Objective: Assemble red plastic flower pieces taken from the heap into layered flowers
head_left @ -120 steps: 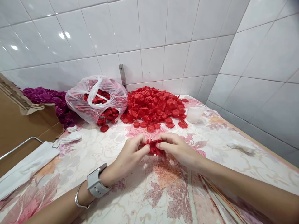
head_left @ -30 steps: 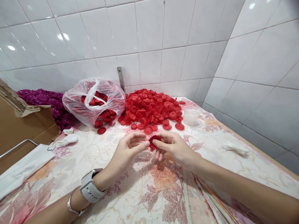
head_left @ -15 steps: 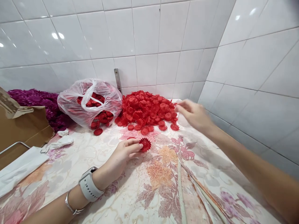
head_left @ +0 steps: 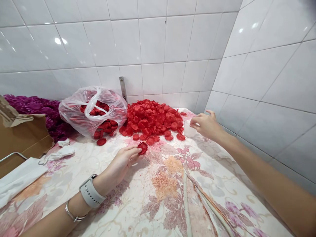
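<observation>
My left hand (head_left: 125, 160) pinches a dark red artificial flower head (head_left: 142, 148) between thumb and fingers, just above the cloth in front of the pile. Its toothed petals fan out round a darker middle. My right hand (head_left: 206, 125) is at the right of the pile, thumb and fingertips drawn together and one finger raised. A pale whitish patch or object (head_left: 189, 129) lies by those fingertips; what it is, and anything within the pinch, I cannot make out. Between and beyond both hands stands the heap of red flower heads (head_left: 155, 118), with several loose ones along its front.
A knotted clear plastic bag (head_left: 71, 113) of red pieces stands left of the heap. Purple artificial flowers (head_left: 37, 107), a cardboard box (head_left: 27, 135) and white paper (head_left: 22, 179) are farther left. Pale strips (head_left: 186, 204) lie on the floral tablecloth (head_left: 118, 210). Tiled walls (head_left: 153, 39) bound the back and right.
My left hand has shifted left and slightly up with the flower head. My right hand has moved a little away from the heap's right edge and down. The whole view has shifted slightly.
</observation>
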Available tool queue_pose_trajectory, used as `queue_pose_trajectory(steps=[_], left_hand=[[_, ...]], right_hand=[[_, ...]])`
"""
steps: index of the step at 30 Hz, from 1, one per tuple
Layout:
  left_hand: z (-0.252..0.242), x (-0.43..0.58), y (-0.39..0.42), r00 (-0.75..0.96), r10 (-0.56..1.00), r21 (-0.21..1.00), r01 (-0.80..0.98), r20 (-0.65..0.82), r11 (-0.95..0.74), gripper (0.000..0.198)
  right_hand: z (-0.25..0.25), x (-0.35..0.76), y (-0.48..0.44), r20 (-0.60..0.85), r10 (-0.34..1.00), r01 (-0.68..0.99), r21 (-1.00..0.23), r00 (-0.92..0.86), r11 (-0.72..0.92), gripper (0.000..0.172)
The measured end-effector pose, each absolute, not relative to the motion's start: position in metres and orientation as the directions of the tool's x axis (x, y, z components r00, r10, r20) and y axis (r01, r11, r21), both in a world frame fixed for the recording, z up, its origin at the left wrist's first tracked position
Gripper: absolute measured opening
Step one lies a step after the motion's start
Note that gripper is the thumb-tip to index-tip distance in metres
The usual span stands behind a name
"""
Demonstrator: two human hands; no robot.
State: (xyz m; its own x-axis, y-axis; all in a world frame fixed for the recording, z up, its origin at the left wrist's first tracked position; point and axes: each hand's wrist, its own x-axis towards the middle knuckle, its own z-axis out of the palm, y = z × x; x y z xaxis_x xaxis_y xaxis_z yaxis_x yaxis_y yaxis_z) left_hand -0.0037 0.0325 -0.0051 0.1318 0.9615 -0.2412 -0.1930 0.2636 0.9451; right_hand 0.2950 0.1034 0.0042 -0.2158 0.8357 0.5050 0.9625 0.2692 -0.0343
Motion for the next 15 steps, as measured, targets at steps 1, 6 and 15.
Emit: queue_pose_trajectory(steps=[1, 6, 15], left_hand=[[-0.004, -0.004, 0.033, 0.112, 0.964, 0.946, -0.195, -0.241, 0.259, 0.003], [-0.003, -0.008, 0.039, 0.064, 0.97, 0.94, -0.241, -0.235, 0.243, 0.004], [-0.013, -0.012, 0.046, 0.105, 0.974, 0.945, -0.242, -0.2, 0.22, 0.003]], right_hand=[[0.008, 0.292, 0.1, 0.516, 0.824, 0.958, -0.023, -0.234, 0.287, 0.019], [0.023, 0.263, 0.077, 0.591, 0.719, 0.891, 0.0, -0.367, 0.455, 0.016], [0.013, 0.22, 0.054, 0.462, 0.714, 0.816, 0.038, -0.526, 0.576, 0.022]])
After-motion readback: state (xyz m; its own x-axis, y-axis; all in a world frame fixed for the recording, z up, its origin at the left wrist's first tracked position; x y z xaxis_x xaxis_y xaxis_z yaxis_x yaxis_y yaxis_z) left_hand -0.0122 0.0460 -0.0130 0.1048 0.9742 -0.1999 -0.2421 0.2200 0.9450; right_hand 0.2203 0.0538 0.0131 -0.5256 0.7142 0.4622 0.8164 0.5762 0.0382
